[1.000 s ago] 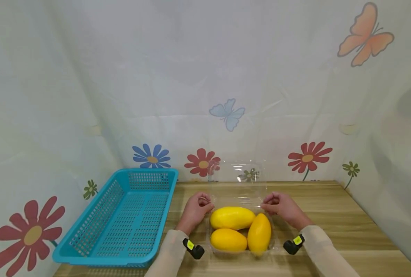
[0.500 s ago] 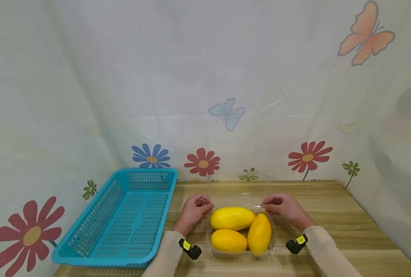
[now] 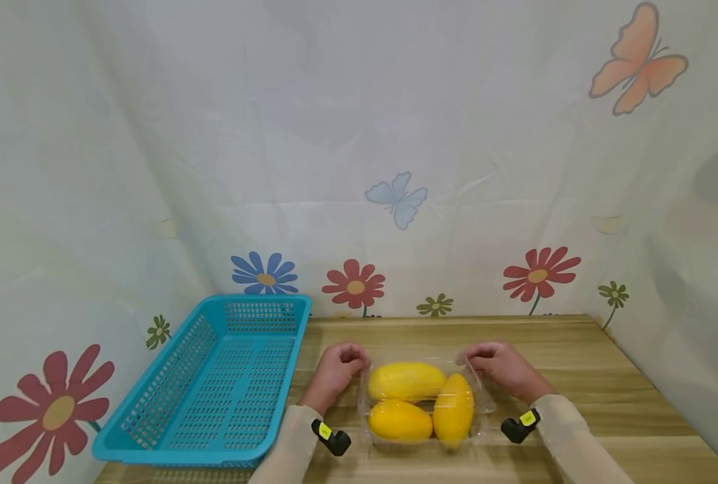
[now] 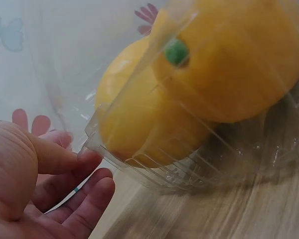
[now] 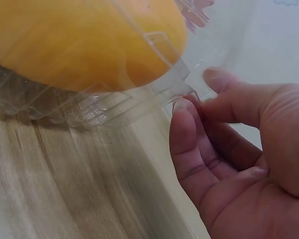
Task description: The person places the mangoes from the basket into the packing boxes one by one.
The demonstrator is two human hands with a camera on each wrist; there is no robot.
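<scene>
Three yellow mangoes (image 3: 400,421) lie in a clear plastic clamshell box (image 3: 485,407) on the table, seen through its lid, which is lowered over them. My left hand (image 3: 335,373) pinches the far left corner of the box between thumb and forefinger. At the opposite far corner, my right hand (image 3: 507,370) pinches the plastic edge the same way. The left wrist view shows a green spot on one mango (image 4: 229,64) behind the plastic. In the right wrist view, the box's corner tab (image 5: 182,74) reaches the right fingertips.
To the left stands a turquoise perforated basket (image 3: 232,376) with nothing in it. The wooden table (image 3: 577,376) runs back to a pale curtain (image 3: 486,134) printed with flowers and butterflies. Each wrist carries a small black camera (image 3: 331,437).
The clear lid, raised upright behind the box a second ago, has swung toward me and down over the mangoes. Both hands have stayed at the far corners, shifting only slightly.
</scene>
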